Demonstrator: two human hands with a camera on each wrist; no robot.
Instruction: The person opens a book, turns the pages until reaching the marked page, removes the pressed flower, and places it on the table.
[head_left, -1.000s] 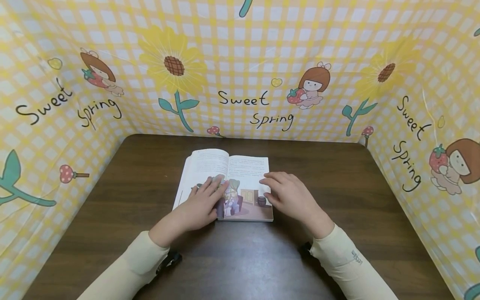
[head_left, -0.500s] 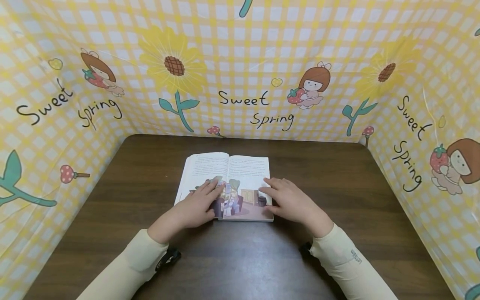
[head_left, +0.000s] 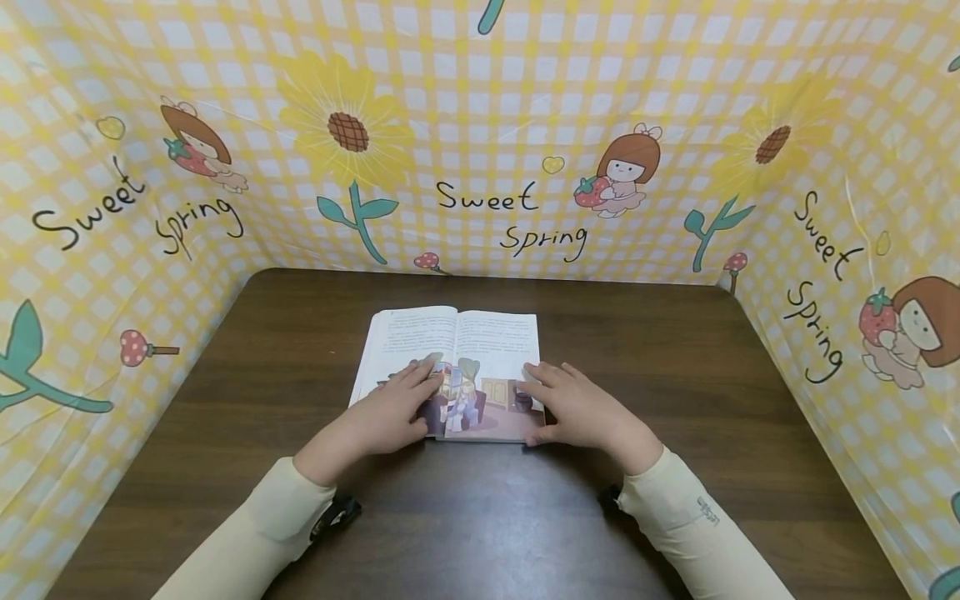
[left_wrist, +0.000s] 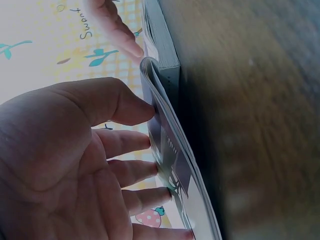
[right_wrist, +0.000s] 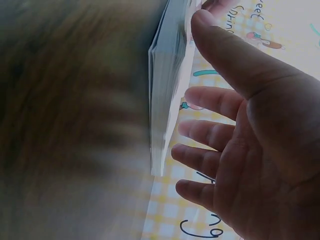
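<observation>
An open book (head_left: 495, 333) lies on the table, with printed text at the top of both pages and a coloured room picture across the lower part. My left hand (head_left: 386, 412) rests on the left page, and in the left wrist view its thumb and fingertips (left_wrist: 145, 111) touch the paper. The right hand (head_left: 585, 408) is at the right page's outer edge, fingers spread. In the right wrist view the thick page block (right_wrist: 167, 100) stands beside the right hand's fingers (right_wrist: 200, 157), which are extended and grip nothing; whether the fingertips touch the page is hard to tell.
The dark wooden table (head_left: 660, 333) extends around the book on all sides. A yellow checked cloth (head_left: 480, 108) with flowers and cartoon figures walls in the back, left and right. Dark straps (head_left: 336, 515) sit at the cuffs.
The left page has settled flatter, and my left hand has slid slightly left and toward me. My right hand has lowered a little, its thumb moving toward the book's near right corner.
</observation>
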